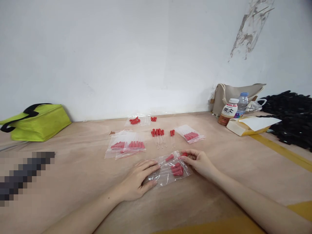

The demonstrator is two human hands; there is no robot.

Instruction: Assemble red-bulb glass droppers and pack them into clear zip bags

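A clear zip bag point(163, 175) lies in front of me with several red-bulbed droppers inside. My left hand point(137, 180) rests on its left end, thumb and fingers spread apart on the plastic. At the bag's right end, my right hand point(198, 162) pinches the red bulb of a dropper point(184, 154); its tube is hard to make out at the bag's mouth. Just beyond lie loose red-bulbed droppers point(158, 133) in a row, with another pair point(172, 133) to their right.
Filled bags of droppers lie at left point(126, 148) and right point(189, 134). Loose red bulbs point(135, 120) lie near the wall. A lime bag point(44, 125) stands far left. At right are a drink bottle point(227, 113), an open box point(243, 126) and a black pile point(290, 117).
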